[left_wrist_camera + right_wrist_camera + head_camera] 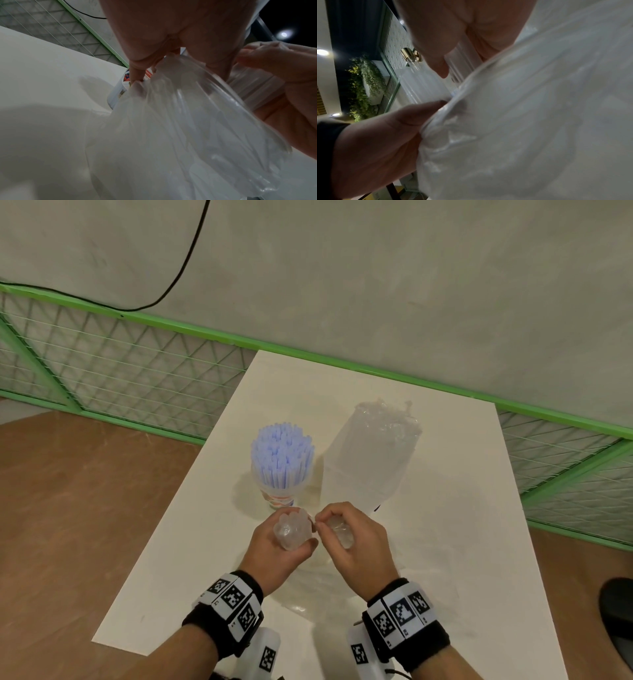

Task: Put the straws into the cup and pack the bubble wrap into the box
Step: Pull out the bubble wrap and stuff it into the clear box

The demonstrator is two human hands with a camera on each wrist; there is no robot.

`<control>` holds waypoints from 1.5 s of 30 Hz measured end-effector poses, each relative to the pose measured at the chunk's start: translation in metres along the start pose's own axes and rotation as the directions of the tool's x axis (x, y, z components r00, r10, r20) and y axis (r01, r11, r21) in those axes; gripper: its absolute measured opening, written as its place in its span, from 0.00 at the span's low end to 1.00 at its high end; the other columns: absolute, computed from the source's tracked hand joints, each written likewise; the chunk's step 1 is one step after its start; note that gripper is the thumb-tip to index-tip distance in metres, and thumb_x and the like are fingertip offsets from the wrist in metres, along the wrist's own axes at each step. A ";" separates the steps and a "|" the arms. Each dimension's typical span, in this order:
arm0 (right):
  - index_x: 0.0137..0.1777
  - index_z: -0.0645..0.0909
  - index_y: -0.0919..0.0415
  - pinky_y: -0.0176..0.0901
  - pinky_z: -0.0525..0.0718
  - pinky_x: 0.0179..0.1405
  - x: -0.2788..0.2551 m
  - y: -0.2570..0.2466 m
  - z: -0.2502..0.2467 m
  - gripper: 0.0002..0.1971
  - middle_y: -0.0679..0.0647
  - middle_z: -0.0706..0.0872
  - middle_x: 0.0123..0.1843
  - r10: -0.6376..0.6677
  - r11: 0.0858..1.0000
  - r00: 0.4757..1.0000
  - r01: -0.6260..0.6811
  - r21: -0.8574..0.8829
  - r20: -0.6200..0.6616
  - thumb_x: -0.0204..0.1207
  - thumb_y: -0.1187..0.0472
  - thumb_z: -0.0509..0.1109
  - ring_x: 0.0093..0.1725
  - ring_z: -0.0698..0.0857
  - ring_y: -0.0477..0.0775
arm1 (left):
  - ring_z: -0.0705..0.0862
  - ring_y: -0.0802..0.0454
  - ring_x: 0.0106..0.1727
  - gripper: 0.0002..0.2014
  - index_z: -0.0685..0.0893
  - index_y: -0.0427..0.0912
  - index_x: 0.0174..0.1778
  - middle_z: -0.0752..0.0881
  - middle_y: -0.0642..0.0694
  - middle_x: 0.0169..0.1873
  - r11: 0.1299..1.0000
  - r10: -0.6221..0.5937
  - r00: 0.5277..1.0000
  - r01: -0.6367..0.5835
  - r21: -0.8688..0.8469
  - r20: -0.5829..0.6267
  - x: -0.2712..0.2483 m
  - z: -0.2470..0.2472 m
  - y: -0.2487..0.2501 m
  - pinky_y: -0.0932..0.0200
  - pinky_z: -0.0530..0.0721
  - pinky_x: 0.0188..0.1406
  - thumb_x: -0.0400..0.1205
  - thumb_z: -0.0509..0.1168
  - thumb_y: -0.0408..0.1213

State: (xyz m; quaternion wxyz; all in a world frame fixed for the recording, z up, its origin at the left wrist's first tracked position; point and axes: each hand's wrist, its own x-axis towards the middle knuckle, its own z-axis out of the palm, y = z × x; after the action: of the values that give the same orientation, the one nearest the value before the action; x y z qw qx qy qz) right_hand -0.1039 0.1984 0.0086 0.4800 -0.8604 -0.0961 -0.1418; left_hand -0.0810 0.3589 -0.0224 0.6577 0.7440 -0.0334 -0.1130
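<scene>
Clear bubble wrap [294, 530] is bunched above the near part of the white table [445, 525], clutched by both hands: left hand [279, 549] curls around one wad, right hand [356, 542] pinches the other. Blue straws [282, 455] stand in the cup [278, 497], beside the translucent box [368, 460].

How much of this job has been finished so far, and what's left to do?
The straws look done: a full bunch stands upright in the cup. The translucent box beside it already holds some wrap. Both hands, left hand and right hand, are gathering more bubble wrap; that still has to go in.
</scene>
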 end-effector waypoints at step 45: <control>0.62 0.86 0.55 0.37 0.67 0.71 0.158 0.031 -0.067 0.14 0.50 0.86 0.67 -0.151 0.796 0.962 0.255 -0.549 0.228 0.84 0.52 0.64 0.70 0.79 0.55 | 0.86 0.51 0.46 0.16 0.84 0.43 0.46 0.87 0.52 0.41 0.993 0.090 0.996 -0.091 -0.080 -0.027 0.027 0.012 -0.039 0.65 0.80 0.51 0.69 0.75 0.47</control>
State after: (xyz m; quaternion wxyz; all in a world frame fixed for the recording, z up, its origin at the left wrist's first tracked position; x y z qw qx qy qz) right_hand 0.0437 0.1296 0.0702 0.1705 -0.9582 -0.1822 -0.1399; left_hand -0.0616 0.3468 -0.0652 0.6922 0.7157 -0.0547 -0.0754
